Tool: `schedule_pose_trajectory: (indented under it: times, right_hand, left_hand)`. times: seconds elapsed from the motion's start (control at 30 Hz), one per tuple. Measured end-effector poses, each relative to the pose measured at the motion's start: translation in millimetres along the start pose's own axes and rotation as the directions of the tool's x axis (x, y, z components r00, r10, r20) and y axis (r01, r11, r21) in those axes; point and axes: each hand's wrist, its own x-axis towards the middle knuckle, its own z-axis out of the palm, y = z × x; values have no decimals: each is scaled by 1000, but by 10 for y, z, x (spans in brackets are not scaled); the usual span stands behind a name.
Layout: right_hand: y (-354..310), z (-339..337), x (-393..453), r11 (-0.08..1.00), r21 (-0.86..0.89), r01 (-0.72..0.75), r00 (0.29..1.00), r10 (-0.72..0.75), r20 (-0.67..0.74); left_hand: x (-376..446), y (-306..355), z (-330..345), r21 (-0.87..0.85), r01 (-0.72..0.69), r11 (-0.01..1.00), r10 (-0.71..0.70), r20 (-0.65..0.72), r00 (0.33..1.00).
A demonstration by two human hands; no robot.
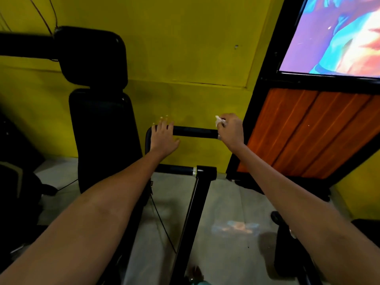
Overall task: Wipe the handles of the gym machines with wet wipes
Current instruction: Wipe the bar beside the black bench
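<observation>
Meanwhile, left hand (163, 136) resting with straight fingers over the near end of a black machine handle (195, 132), right hand (231, 131) pinching a crumpled white wet wipe (219, 120) at the handle's far end, yellow wall (185, 48) behind.

No legible text, labels, brands or numbers are showing anywhere; the wall poster (337, 36) is displaying only blurred colours.
</observation>
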Motion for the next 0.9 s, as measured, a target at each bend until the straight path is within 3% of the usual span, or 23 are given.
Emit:
schedule_pose_trajectory:
  times: [0.1,0.2,0.27,0.37,0.43,0.57,0.63,0.77,0.9]
  right_hand:
    - [132,192,72,975,-180,134,978,-101,185]
    - [278,317,-74,920,-299,255,954,-188,234]
    - [365,338,-140,911,-268,313,943,-264,203]
    - [395,295,-158,958,-114,262,928,-218,304]
    - [433,281,-127,946,-88,312,900,-265,345]
    - [502,224,-42,945,18,326,897,-316,309]
    - [523,238,75,946,-15,325,901,-305,309]
    - [471,366,115,960,-46,277,907,-246,343]
    - [436,397,-47,944,-59,324,931,-307,199]
  left_hand:
    - [137,-6,105,5,21,1000,-21,24,999]
    - [129,1,182,40,7,999,-6,-23,1000]
    - [139,-20,210,20,-4,1000,5,-60,998]
    - [148,-77,280,-34,-20,999,15,-144,990]
    - [157,-69,360,-73,-17,997,1,-219,976]
    - [202,16,439,-195,45,980,-104,-303,947]
    - [213,32,435,-225,49,973,-122,-319,940]
    - [181,0,400,-194,32,980,-84,-266,960]
    - [167,-68,345,-147,0,989,-28,-190,981]
